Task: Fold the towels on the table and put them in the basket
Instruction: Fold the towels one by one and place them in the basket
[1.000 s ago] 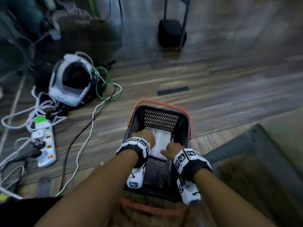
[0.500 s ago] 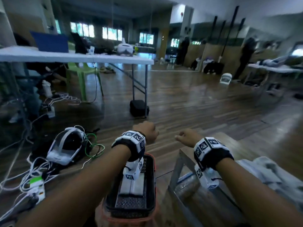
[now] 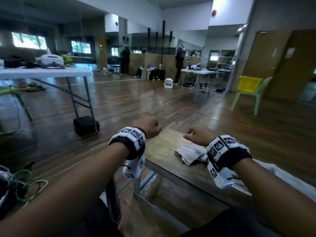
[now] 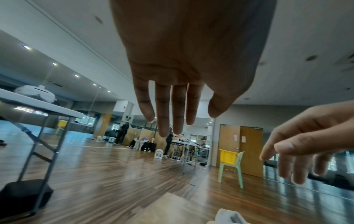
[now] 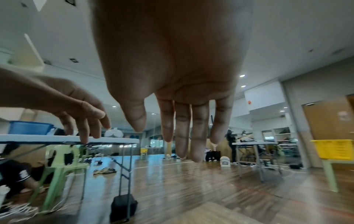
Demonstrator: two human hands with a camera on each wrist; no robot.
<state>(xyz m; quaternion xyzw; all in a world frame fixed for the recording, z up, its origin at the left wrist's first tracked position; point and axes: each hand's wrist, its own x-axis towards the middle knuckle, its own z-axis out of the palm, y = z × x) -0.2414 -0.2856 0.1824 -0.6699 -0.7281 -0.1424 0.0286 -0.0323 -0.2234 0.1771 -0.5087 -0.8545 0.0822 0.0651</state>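
Note:
Both hands hover empty above the near-left corner of the wooden table [image 3: 164, 151]. My left hand [image 3: 150, 127] hangs over the table's left edge, and the left wrist view shows its fingers [image 4: 172, 113] straight and relaxed. My right hand [image 3: 195, 135] is just above a crumpled pale towel [image 3: 189, 154] and does not touch it; its fingers [image 5: 182, 128] also hang loose. A second pale towel [image 3: 277, 173] lies farther right, partly behind my right wrist. Only a dark strip of the basket [image 3: 112, 202] with an orange rim shows under my left forearm.
A white folding table [image 3: 51, 72] stands at the left with a black box [image 3: 86, 124] at its foot. Cables [image 3: 25, 185] lie on the floor at lower left. A green chair bearing a yellow crate [image 3: 249, 86] is at the right. People stand far back.
Both hands have lifted out of the basket, leaving the folded towel in it, and moved right to above the table corner. The head view has swung up from the basket to the room.

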